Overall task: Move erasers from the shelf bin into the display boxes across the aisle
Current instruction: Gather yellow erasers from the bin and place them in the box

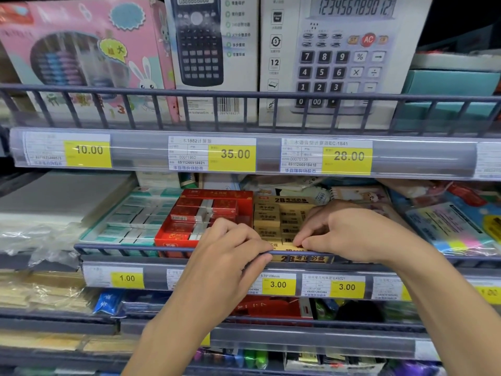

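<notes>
Your left hand rests on the front rail of the middle shelf, fingers curled together over the bar with nothing visible in their grip. Your right hand reaches over the same rail into the tan display box printed "2B", its thumb and fingertips pinched together down on the tan erasers at the box's near edge; you cannot tell whether one eraser is actually gripped or only touched. That box sits just right of a red display box holding red-sleeved erasers, and left of that lies a tray of teal-and-white erasers; the three stand side by side, touching or nearly so. Yellow price tags run along the shelf lip below your hands. On the shelf above, behind its own railing, stand a pink boxed toy, a dark scientific calculator box and a large grey desk calculator box. Coloured sticky notes lie to the right of your right wrist.
</notes>
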`<action>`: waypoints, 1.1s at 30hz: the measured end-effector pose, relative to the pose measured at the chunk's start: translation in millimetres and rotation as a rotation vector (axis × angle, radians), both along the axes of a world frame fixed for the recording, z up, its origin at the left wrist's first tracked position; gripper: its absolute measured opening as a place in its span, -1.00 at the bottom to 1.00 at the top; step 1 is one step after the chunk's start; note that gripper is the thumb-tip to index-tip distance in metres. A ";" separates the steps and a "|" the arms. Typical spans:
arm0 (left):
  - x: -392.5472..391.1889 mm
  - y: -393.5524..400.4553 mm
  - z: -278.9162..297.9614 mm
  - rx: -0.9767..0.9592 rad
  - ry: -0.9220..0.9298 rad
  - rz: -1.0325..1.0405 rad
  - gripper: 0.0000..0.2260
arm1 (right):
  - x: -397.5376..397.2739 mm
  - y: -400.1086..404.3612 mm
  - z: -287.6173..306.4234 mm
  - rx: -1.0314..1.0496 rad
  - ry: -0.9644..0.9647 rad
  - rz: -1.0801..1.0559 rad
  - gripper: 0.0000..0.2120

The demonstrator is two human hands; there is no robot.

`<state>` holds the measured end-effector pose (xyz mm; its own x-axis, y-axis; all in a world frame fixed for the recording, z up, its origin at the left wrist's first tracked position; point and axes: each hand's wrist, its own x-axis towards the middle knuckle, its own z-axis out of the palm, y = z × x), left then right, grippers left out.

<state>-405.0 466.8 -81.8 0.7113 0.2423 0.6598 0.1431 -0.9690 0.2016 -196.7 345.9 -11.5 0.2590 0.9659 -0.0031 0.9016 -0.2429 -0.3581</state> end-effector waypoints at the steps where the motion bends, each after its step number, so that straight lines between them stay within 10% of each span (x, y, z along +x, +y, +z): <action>1: -0.1 0.2 0.2 0.000 -0.003 -0.005 -0.80 | -0.2 -0.3 -0.1 -0.005 0.004 0.000 -0.87; 12: -17.0 -12.7 13.8 -0.194 -0.064 -0.007 -0.73 | -29.0 -18.3 -5.1 0.290 0.007 -0.119 -0.76; 18: -48.6 -30.3 -4.3 -0.635 -0.248 -0.101 -0.84 | -73.6 -53.5 -42.0 0.634 0.488 -0.074 -0.83; 26: -73.9 -57.4 -160.1 -1.431 0.237 -0.087 -0.85 | -123.1 -133.0 -199.9 0.438 0.974 -0.470 -0.92; 33: -116.3 -123.3 -284.0 -1.590 0.620 0.124 -0.90 | -165.2 -258.4 -330.0 0.219 1.103 -0.977 -0.90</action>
